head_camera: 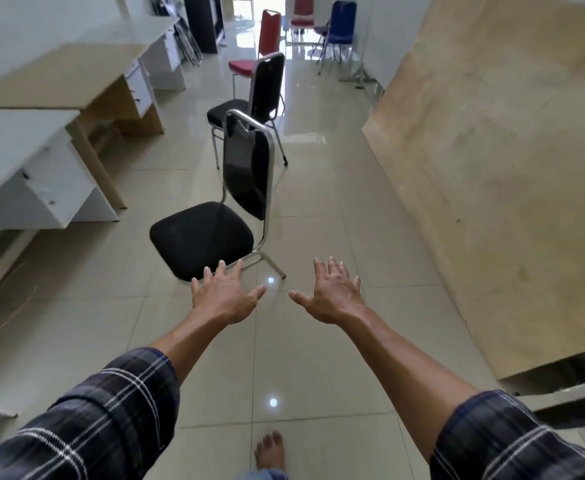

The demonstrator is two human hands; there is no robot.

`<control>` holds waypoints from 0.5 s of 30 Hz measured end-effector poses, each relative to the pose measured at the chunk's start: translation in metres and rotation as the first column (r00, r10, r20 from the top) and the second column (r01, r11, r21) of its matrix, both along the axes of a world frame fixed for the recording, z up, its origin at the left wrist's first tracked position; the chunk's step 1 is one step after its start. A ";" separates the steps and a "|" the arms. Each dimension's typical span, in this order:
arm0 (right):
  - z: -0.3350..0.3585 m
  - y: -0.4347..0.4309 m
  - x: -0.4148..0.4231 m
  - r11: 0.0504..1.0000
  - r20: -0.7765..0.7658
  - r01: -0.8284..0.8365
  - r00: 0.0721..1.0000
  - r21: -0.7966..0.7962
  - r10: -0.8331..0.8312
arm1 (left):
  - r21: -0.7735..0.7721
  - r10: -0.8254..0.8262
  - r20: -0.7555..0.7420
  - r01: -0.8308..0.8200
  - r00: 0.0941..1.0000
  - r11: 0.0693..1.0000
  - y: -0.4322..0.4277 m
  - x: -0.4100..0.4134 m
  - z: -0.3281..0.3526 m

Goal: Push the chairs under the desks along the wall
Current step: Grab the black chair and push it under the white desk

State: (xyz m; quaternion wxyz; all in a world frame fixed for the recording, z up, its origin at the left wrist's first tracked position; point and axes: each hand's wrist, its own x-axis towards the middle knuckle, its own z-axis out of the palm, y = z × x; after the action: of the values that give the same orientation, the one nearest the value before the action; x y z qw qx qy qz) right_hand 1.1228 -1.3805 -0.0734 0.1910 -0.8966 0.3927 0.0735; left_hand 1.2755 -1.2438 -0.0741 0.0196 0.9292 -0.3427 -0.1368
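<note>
Head view, both hands' fingers spread (empty), nearest black chair [211, 209] ahead, 2nd black chair [256, 98] behind, desks [24, 143] left.

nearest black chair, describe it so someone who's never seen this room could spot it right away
Find the row of desks along the left wall; three chairs stand in a line on the tiled floor beside them. The nearest black chair is the first, just beyond both open hands. Unlike the second black chair and red chair behind, it is closest and looks largest.
</note>
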 end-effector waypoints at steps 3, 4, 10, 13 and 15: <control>0.003 -0.044 0.036 0.999 0.006 0.043 0.999 0.017 -0.043 | -0.018 -0.029 -0.024 0.029 0.999 0.999 -0.056 0.036 0.001; 0.004 -0.059 0.047 0.998 0.005 0.047 0.999 0.029 -0.047 | -0.012 -0.039 -0.026 0.038 0.999 0.999 -0.074 0.047 0.003; 0.002 -0.153 0.119 1.000 0.020 0.002 1.000 0.010 -0.002 | -0.017 -0.060 -0.008 0.060 0.998 0.998 -0.172 0.116 0.004; -0.002 -0.206 0.158 0.999 0.033 -0.035 0.999 0.003 0.035 | -0.028 -0.031 -0.010 0.031 0.999 0.999 -0.220 0.150 -0.001; -0.006 -0.247 0.186 0.998 0.034 -0.068 0.997 0.003 0.067 | -0.032 0.006 -0.007 -0.006 1.000 0.999 -0.257 0.175 -0.006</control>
State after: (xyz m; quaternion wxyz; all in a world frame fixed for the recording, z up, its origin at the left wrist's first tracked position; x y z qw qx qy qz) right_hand 1.3090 -1.6277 -0.0791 0.1970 -0.9101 0.3587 0.0656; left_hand 1.4501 -1.5010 -0.0796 0.0362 0.9293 -0.3420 -0.1346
